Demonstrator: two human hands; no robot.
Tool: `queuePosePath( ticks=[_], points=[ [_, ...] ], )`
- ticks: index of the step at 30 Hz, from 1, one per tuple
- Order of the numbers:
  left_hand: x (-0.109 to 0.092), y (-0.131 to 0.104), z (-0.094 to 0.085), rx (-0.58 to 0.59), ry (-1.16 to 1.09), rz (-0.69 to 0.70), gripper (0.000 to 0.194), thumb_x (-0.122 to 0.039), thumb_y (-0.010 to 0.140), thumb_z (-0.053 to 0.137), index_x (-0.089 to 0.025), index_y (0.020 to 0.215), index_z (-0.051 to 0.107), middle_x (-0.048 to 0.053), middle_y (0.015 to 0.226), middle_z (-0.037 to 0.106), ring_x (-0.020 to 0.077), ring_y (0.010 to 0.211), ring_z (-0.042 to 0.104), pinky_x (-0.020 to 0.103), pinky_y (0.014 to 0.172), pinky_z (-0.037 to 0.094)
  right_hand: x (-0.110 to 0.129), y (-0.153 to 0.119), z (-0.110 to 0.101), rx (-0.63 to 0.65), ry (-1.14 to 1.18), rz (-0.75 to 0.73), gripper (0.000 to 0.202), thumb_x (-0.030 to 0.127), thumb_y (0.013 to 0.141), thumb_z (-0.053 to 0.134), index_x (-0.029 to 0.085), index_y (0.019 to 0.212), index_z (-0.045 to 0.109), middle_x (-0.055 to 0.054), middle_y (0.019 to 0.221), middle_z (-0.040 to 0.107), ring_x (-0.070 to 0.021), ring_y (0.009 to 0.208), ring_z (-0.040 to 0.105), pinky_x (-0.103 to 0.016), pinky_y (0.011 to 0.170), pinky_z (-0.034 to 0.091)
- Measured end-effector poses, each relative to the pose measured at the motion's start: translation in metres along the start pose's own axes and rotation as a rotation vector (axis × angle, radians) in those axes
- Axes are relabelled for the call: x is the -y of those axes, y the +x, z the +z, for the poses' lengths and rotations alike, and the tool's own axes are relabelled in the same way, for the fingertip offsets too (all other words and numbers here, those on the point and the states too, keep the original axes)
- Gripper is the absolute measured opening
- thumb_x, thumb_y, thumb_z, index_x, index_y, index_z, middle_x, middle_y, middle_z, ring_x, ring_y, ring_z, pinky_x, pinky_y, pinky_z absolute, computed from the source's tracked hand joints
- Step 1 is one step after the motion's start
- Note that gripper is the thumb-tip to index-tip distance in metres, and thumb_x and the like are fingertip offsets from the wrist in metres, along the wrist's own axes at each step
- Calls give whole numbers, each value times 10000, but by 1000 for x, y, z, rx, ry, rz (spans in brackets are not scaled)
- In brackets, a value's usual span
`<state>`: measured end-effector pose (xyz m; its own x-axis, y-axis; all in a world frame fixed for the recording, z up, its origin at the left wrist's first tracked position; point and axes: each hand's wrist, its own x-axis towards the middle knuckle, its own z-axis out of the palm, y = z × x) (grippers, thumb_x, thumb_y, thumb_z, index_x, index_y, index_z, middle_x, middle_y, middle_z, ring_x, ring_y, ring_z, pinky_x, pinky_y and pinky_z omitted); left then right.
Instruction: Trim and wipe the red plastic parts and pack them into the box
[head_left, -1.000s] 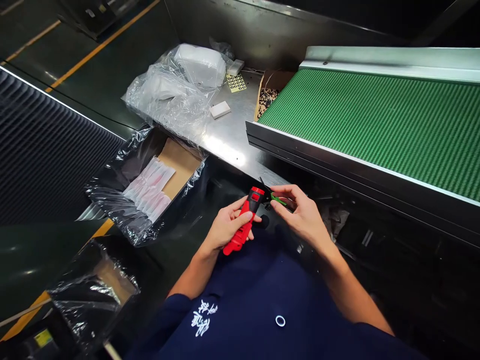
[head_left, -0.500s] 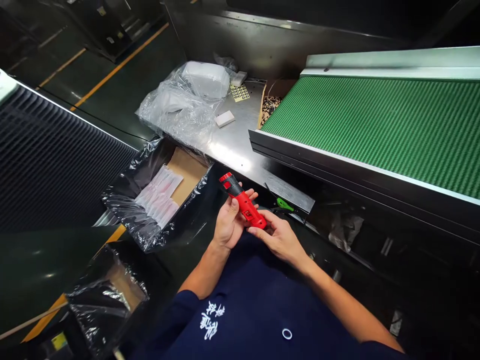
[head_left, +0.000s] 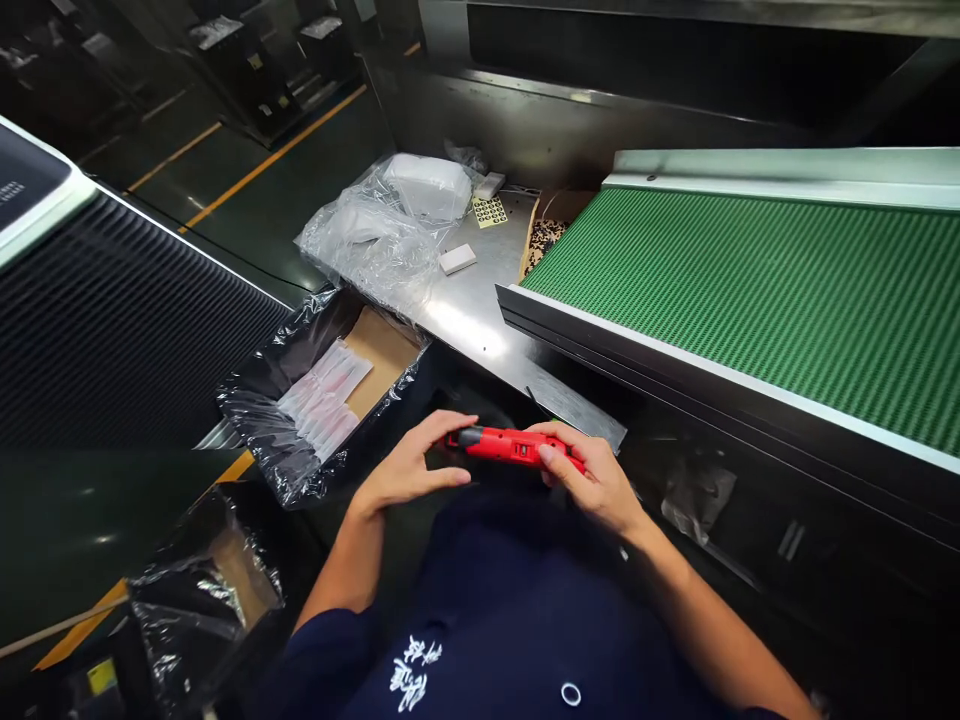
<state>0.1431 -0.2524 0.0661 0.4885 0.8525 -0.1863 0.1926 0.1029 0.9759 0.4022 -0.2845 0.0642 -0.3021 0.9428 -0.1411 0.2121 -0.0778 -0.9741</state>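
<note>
A red tool with a black and red head point(head_left: 504, 446) lies level in front of my navy shirt. Its right end is gripped by my right hand point(head_left: 596, 480), thumb on the front of the red body. Around the dark head end, my left hand point(head_left: 409, 465) has its thumb and fingers spread apart; whether the fingertips touch the tool behind is hidden. Left of my hands, a box lined with black plastic point(head_left: 390, 395) holds several pinkish wrapped packets point(head_left: 326, 395).
A metal table point(head_left: 487, 335) carries clear plastic bags point(head_left: 375, 240), a white small box point(head_left: 457, 260) and a yellow sticker sheet point(head_left: 490, 212). A green conveyor belt point(head_left: 750, 290) runs at right, a dark ribbed one point(head_left: 150, 330) at left. Another lined box point(head_left: 195, 620) stands lower left.
The red tool has turned from slanted to level. My left hand has moved left and opened from around it, while my right hand now holds its end. The view has tilted slightly up.
</note>
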Motion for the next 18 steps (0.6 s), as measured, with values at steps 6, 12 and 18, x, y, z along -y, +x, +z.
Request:
queuePosePath(
  ticks=[6, 12, 18],
  points=[
    [10, -23, 45, 218, -280, -286, 574, -440, 806, 736, -187, 1289, 555, 43, 817, 645, 137, 593, 611, 190, 525, 468, -11, 35, 4, 255, 243, 108, 554, 675, 837, 500, 186, 1077, 600, 37, 559, 522, -120, 447, 481, -245, 449, 382],
    [26, -29, 26, -306, -858, -109, 600, -498, 889, 607, -172, 1371, 459, 46, 773, 616, 94, 406, 528, 138, 313, 298, -61, 140, 51, 140, 247, 22, 703, 735, 824, 429, 178, 1247, 502, -78, 871, 683, -189, 798, 659, -341, 771, 545],
    [28, -41, -65, -605, -754, -65, 542, -520, 893, 596, -131, 1262, 514, 70, 810, 635, 85, 377, 514, 139, 292, 261, -86, 281, 91, -306, -118, 69, 694, 525, 878, 312, 52, 1385, 310, -254, 1252, 533, -286, 1167, 550, -514, 991, 431]
  ],
)
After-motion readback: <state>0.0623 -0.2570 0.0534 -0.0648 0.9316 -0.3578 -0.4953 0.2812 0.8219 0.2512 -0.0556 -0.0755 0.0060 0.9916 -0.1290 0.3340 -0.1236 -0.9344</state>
